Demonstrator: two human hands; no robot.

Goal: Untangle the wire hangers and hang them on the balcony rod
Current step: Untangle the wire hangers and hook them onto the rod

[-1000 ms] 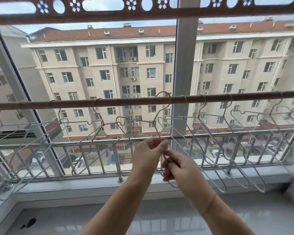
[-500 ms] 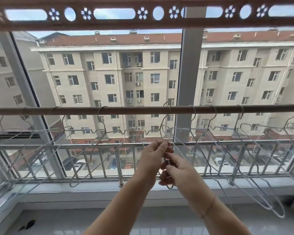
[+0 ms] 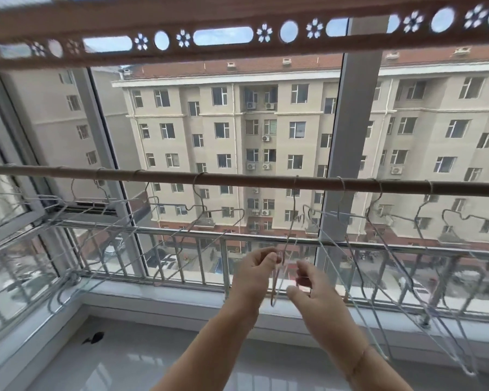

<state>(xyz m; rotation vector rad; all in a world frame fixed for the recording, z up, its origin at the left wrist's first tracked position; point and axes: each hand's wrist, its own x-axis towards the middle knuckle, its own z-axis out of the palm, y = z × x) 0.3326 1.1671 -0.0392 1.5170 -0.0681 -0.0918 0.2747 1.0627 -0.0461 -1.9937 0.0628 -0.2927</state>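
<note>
A brown balcony rod (image 3: 237,179) runs across the view at mid height. Several thin wire hangers hang from it by their hooks, to the left (image 3: 198,218) and to the right (image 3: 378,249). One wire hanger (image 3: 290,230) hangs from the rod's middle and reaches down between my hands. My left hand (image 3: 259,270) pinches its wire just under the railing height. My right hand (image 3: 312,290) is beside it to the right, fingers curled around the hanger's lower wire. The picture is blurred around the fingers.
A metal railing (image 3: 181,231) and window glass stand just behind the rod. A grey window post (image 3: 347,136) rises behind the hangers. A patterned brown beam (image 3: 237,38) crosses overhead. A white sill (image 3: 153,300) and a glossy floor (image 3: 153,362) lie below.
The view has swung left and down, so the rod sits lower in frame. My hands have drawn slightly apart and still hold the middle hanger.
</note>
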